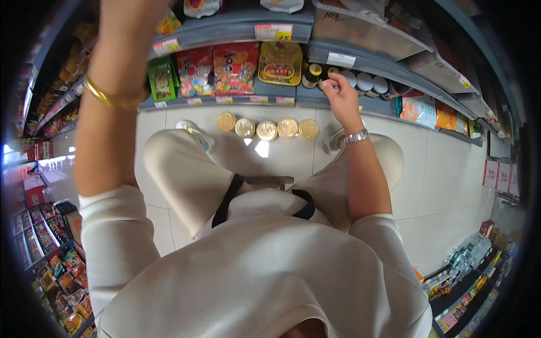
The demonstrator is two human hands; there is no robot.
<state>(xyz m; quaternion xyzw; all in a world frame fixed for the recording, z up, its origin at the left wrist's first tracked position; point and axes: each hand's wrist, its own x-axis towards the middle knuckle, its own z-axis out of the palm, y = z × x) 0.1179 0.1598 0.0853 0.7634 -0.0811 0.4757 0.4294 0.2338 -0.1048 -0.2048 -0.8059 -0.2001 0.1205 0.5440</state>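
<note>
My right hand [342,98], with a metal watch on its wrist, reaches to the lower shelf. Its fingers are loosely bent and apart, next to a dark jar with a yellow-green lid [315,70]; whether they touch a jar I cannot tell. White-lidded jars [365,82] stand in a row just right of it. My left arm, wearing a gold bangle, stretches up past the shelf front. Only the near part of my left hand [135,11] shows; its fingers are cut off by the upper edge. On the floor between my feet, several gold-topped round containers [266,130] form a row.
Left on the lower shelf are a green packet [162,80], red candy bags [234,69] and a yellow package [280,63]. Clear plastic bins [369,31] occupy the upper right shelf. Orange and white bags [418,110] lie farther right. More stocked racks [56,253] stand behind me.
</note>
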